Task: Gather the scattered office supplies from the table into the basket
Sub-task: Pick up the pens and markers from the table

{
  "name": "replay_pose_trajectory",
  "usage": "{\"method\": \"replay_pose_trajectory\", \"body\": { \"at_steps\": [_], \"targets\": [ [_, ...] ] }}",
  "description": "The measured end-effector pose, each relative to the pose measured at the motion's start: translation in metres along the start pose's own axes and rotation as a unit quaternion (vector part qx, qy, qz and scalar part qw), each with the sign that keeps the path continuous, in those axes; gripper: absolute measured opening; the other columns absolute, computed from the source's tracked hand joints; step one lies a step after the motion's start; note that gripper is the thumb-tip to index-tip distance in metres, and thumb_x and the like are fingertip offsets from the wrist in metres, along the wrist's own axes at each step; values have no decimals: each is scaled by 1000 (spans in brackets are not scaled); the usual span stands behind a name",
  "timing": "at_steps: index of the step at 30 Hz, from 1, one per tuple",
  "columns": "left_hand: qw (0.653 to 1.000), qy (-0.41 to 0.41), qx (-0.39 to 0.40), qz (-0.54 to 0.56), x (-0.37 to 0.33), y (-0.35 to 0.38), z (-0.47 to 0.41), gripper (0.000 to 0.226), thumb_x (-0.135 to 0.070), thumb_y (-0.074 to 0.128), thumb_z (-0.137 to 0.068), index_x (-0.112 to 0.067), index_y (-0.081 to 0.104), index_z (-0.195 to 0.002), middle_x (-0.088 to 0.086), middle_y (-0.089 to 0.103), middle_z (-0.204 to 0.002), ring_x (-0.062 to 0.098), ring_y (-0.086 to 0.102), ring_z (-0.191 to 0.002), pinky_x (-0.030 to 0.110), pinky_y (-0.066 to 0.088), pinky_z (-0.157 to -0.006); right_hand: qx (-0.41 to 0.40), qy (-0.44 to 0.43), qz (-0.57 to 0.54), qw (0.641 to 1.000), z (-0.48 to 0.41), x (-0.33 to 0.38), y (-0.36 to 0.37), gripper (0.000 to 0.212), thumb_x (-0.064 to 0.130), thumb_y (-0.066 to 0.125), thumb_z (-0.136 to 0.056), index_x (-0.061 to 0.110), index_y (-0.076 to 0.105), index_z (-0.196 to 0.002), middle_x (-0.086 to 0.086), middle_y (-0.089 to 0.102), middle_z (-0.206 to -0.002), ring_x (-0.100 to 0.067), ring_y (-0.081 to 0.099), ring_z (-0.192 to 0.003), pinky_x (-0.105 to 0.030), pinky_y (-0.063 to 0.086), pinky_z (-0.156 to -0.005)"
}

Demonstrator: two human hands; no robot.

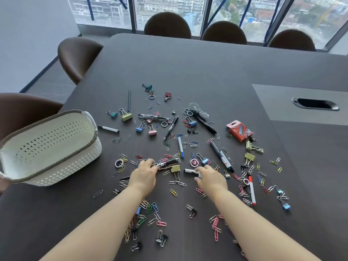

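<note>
Head view: our left hand (144, 176) grips a black pen (167, 163). Our right hand (211, 178) closes on a white marker (190, 171); the basket (47, 147) sits left.

The dark worktop (207, 68) carried a white perforated basket (50, 147) near its left edge, with nothing visible inside. Across its middle lay scattered paper clips (156, 219), binder clips (127, 115), pens and markers (222, 157), a coil of white cord (197, 108) and a red staple box (239, 130). Toward the right edge sat a grey panel with an oval cable opening (315, 104).
</note>
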State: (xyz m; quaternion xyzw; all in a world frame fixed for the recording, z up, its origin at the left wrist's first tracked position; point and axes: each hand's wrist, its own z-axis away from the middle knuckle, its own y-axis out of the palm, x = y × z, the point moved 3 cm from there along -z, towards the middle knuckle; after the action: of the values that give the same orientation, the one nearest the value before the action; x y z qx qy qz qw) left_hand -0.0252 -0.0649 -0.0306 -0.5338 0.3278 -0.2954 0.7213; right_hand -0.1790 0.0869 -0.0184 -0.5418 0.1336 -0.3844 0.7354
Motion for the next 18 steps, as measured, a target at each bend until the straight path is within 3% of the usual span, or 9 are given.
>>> {"method": "replay_pose_trajectory", "body": {
  "at_steps": [3,6,9,12,14,16,18],
  "targets": [
    [1000,-6,-1,-11,-9,-2,-14,45,-10,42,-92,-22,40,-135,-4,31,-143,21,32,-123,31,46,-90,22,-11,15,1000,-16,-2,3,35,34,48,-93,27,47,-127,1,42,-131,-28,56,-108,-33,45,-83],
    [999,-39,24,-8,-11,0,-27,42,-15,44,-95,-22,38,-136,-3,38,-137,22,35,-120,32,45,-89,27,-14,32,999,-27,-2,9,27,21,45,-93,20,50,-120,-3,44,-126,-31,58,-104,-36,47,-79],
    [995,-79,55,-12,-11,3,-32,26,-17,45,-95,-16,49,-121,3,46,-124,23,40,-113,34,46,-85,18,-39,34,998,-32,-2,11,27,11,42,-93,14,47,-119,-6,47,-120,-30,52,-108,-37,45,-79],
    [995,-95,36,-17,-13,3,-33,19,-13,48,-92,-15,51,-111,4,44,-119,23,41,-110,33,45,-81,-10,-77,32,997,-34,-7,8,29,15,44,-93,15,41,-122,-1,48,-119,-24,40,-115,-36,44,-85],
    [995,-96,20,-10,-15,0,-33,21,-19,50,-91,-14,50,-111,4,42,-119,23,40,-110,32,45,-81,-26,-78,-1,997,-33,-13,1,23,15,41,-94,15,43,-117,5,49,-100,-23,39,-113,-35,42,-83],
    [996,-90,8,-21,-17,-4,-32,23,-25,48,-91,-14,47,-112,2,43,-119,22,40,-111,30,44,-81,-44,-70,-14,996,-30,-17,-6,19,12,38,-95,13,44,-113,11,33,-75,-26,43,-107,-36,39,-83],
    [995,-93,13,-25,-21,-8,-33,20,-25,42,-93,-15,44,-110,2,48,-117,21,44,-109,32,44,-81,-54,-58,1,997,-26,-22,-12,25,7,35,-94,14,43,-117,6,40,-77,-28,46,-103,-35,37,-83]
  ]
}}
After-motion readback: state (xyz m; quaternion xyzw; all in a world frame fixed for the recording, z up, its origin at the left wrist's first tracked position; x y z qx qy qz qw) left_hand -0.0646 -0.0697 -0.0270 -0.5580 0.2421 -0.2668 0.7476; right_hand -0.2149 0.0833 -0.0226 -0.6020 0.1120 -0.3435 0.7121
